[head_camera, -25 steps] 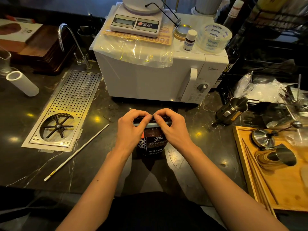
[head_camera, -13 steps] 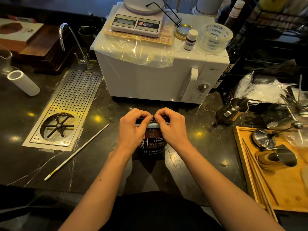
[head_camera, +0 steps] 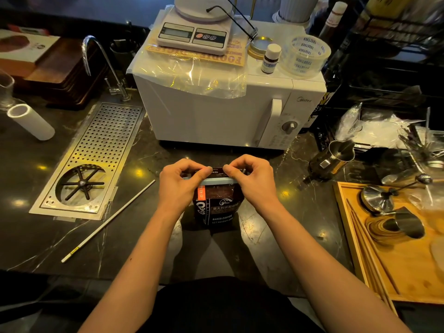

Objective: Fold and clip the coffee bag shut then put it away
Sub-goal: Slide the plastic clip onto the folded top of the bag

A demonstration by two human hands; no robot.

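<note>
Far left on the dark marble table (head_camera: 276,265): a white roll (head_camera: 31,122), then a perforated metal drain tray (head_camera: 101,150) and a thin white stick (head_camera: 108,221) lying slantwise beside it. Left hand (head_camera: 179,186) next, grip pressed together — thumb and fingertips pinching the folded top of the coffee bag (head_camera: 217,207) at its left end. At the centre of the table, just in front of a white microwave (head_camera: 228,114), stands that bag: upright, dark and glossy, an orange strip down the left edge, a clear window under the fold, white print reading BAKED.COFFEE lower down. Across its top, touching both thumbs, a pale blue clip (head_camera: 216,180) lying along the fold; cannot tell whether fully snapped home. Right hand (head_camera: 252,182) mirrors the left, grip likewise closed on the fold's right end. Probably soft, crinkly film, a little slick, light to moderate in weight, with loose contents that shift — likely to spring open if the fold is released before the clip bites. Best held at the two top corners for clipping, then around the body, below the clip, for carrying away. Further right, a metal jug (head_camera: 334,157) on its side and a wooden tray (head_camera: 408,284) of tools.
</note>
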